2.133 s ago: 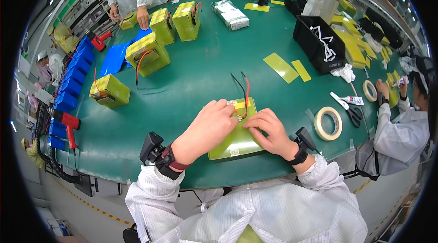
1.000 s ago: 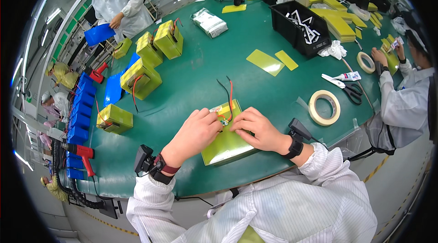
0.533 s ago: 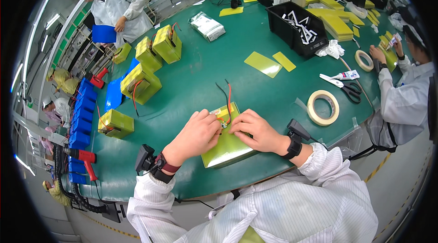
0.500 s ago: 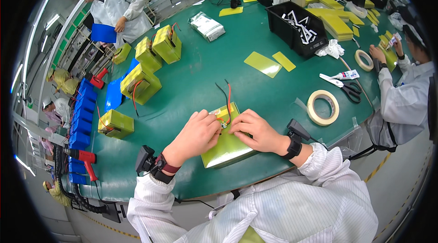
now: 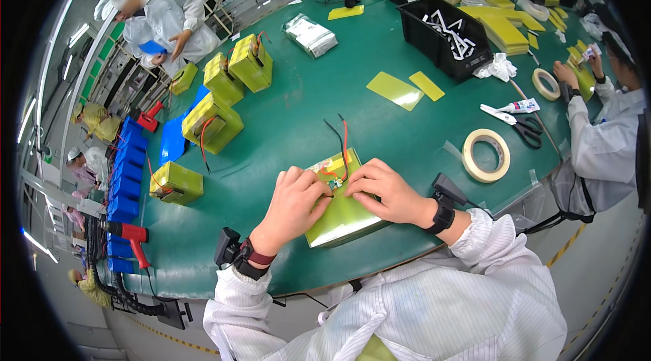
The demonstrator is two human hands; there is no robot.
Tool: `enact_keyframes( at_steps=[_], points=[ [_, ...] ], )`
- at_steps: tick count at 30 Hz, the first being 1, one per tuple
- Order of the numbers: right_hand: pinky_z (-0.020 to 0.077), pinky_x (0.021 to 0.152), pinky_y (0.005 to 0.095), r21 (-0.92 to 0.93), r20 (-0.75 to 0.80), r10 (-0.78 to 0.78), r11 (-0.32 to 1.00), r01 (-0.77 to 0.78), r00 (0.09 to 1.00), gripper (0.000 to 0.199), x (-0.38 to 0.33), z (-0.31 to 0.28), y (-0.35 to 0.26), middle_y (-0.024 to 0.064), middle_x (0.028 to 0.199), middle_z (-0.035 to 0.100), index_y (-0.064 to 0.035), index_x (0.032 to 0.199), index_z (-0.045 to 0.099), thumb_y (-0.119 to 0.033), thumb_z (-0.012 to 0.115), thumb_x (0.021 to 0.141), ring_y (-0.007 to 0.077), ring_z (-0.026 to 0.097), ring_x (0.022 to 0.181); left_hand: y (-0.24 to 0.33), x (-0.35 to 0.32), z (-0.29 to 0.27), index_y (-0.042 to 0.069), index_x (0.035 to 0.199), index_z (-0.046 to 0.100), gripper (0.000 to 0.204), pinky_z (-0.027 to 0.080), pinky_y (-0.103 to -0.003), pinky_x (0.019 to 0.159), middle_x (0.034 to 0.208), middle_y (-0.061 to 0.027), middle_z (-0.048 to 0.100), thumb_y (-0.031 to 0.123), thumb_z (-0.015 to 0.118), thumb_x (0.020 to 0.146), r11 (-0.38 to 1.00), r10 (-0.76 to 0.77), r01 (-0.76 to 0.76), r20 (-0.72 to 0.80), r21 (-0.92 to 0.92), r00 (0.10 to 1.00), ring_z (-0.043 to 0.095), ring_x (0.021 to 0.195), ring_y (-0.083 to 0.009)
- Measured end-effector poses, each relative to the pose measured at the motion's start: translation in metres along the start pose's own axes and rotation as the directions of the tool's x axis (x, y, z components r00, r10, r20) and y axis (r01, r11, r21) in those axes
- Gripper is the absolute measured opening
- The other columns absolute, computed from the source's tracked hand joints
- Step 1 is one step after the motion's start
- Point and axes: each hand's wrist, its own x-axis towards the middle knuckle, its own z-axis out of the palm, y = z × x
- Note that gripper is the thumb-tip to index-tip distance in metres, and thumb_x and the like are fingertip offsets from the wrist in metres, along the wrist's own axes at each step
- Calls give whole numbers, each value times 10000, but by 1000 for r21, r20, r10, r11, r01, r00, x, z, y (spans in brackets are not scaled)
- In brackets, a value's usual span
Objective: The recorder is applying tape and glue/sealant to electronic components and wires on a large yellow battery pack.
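A yellow-green wrapped battery pack (image 5: 342,220) lies on the green table in front of me. On its top sits a small green circuit board (image 5: 334,184), with a red wire (image 5: 345,147) and a black wire (image 5: 333,129) rising beyond it. My left hand (image 5: 293,204) is closed, its thumb and fingers pinched at the board's left edge. My right hand (image 5: 385,191) is closed as well, fingertips together just right of the board. Whatever is between the right fingertips is too small to make out.
Several similar packs (image 5: 210,120) stand at left, by blue bins (image 5: 125,181) and a red heat gun (image 5: 132,233). At right lie a tape roll (image 5: 485,155), scissors (image 5: 519,125) and a glue tube (image 5: 519,107). A black bin (image 5: 444,42) stands behind. Co-workers are at both sides.
My left fingers have drawn slightly back, so more of the circuit board shows. My right hand stays beside it. At far left, a co-worker's blue sheet has been lowered and turned.
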Motion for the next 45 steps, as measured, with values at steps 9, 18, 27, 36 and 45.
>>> enact_keyframes(
  at_steps=[9,18,27,36,45],
  points=[
    [496,872,367,6,-8,-2,1000,3,1000,116,2,-1,-2,70,1027,637,-63,957,696,-27,693,847,277,567,978,-7,-8,11,128,889,673,152,373,-374,769,882,-5,594,83,757,772,999,34,-35,-47,-31,998,502,856,-243],
    [499,869,365,7,-10,-10,1000,10,1000,105,1,-2,0,73,1045,633,-57,956,693,-33,698,854,277,567,976,-10,-14,18,132,865,681,132,354,-374,761,864,19,617,90,761,769,999,-23,19,-138,-32,990,522,849,-227],
    [502,872,368,12,-5,-16,1000,16,1000,110,2,-2,0,76,1035,641,-50,951,687,-25,688,844,278,575,977,-22,-21,13,144,882,695,152,354,-383,808,893,17,622,78,768,766,996,-48,41,-90,-83,995,511,899,-235],
    [500,863,378,4,-20,13,1000,-13,1000,116,3,0,0,82,1018,643,-49,944,677,-12,667,835,286,583,954,-2,-11,3,160,930,681,180,372,-394,851,1006,7,600,103,763,780,998,22,-20,-30,51,999,527,951,-235],
    [492,858,368,14,-19,7,1000,-7,1000,108,3,0,-1,78,1014,638,-49,935,672,-7,665,835,276,579,945,-9,-21,12,110,944,634,198,386,-376,846,1000,-21,593,99,757,789,997,-48,50,-41,58,998,517,952,-255]
  ],
)
